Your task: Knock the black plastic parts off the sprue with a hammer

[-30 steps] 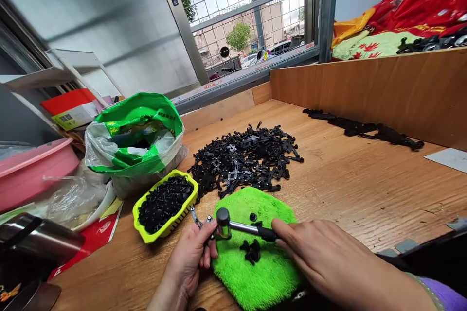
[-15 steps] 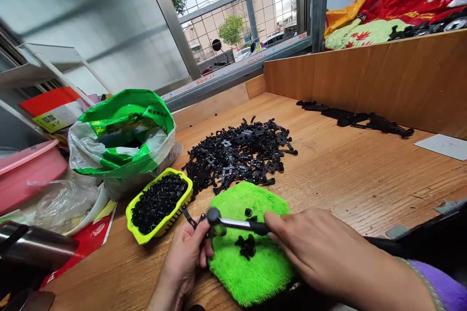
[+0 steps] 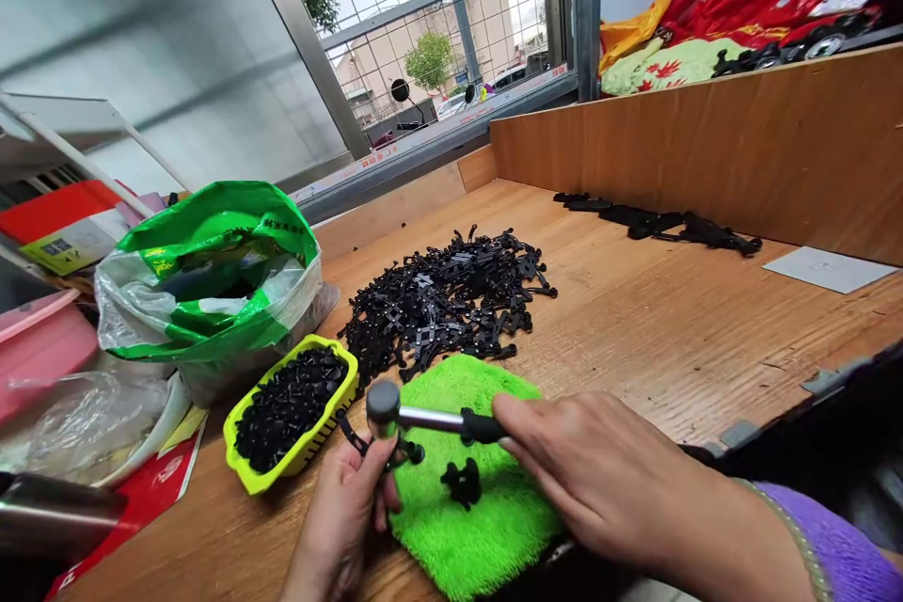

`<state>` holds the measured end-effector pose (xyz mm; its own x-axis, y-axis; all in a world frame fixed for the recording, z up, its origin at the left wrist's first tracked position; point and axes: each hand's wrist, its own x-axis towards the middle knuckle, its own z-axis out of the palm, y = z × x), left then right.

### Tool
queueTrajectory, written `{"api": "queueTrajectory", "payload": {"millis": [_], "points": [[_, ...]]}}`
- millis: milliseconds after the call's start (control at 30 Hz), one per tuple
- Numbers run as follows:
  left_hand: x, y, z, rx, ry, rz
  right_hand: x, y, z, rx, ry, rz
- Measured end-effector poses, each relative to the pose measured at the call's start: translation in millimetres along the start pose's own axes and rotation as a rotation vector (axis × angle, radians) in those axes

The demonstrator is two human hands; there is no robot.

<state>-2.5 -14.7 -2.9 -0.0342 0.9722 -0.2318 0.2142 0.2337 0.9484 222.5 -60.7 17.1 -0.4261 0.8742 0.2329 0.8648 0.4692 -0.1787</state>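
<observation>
My right hand [image 3: 571, 461] is closed around the black handle of a small mallet [image 3: 385, 403] with a metal shaft and a dark round head. The mallet head hangs over my left hand [image 3: 353, 499], close to its thumb. Between the thumb and fingers of that hand is a black jointed linkage [image 3: 353, 433], partly hidden by the mallet head. A fuzzy green cloth pad [image 3: 480, 536] lies beneath the mallet. On the pad rests a small cluster of black parts [image 3: 462, 483].
Left of the pad is a yellow basket [image 3: 240, 470] of small black round-headed parts. Behind it stands a green-and-white bag [image 3: 204, 339]. A heap of black linkages [image 3: 451, 301] covers the middle of the table, and several more black pieces [image 3: 659, 221] lie along the wooden board [image 3: 705, 141].
The whole view has shifted, so most things appear further left. The mallet head has risen slightly relative to my left hand. A round black piece above the shaft no longer shows.
</observation>
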Motion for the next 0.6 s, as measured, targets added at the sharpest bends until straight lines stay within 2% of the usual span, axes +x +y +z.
{"api": "queueTrajectory", "payload": {"millis": [133, 333, 467, 533, 600], "points": [[1, 1, -2.1, 0.015, -0.001, -0.013, 1, -2, 2, -0.034, 0.008, 0.003], [3, 0, -0.8, 0.01, -0.016, -0.006, -4, -5, 3, 0.066, 0.048, 0.018], [1, -2, -10.7, -0.078, 0.003, 0.019, -13, 20, 1, 0.272, 0.158, 0.055], [0, -2, -16.6, -0.052, 0.056, 0.054, -18, 39, 1, 0.446, 0.232, 0.081], [1, 1, -11.0, 0.012, 0.088, 0.099, -26, 52, -1, 0.689, 0.293, 0.147]]}}
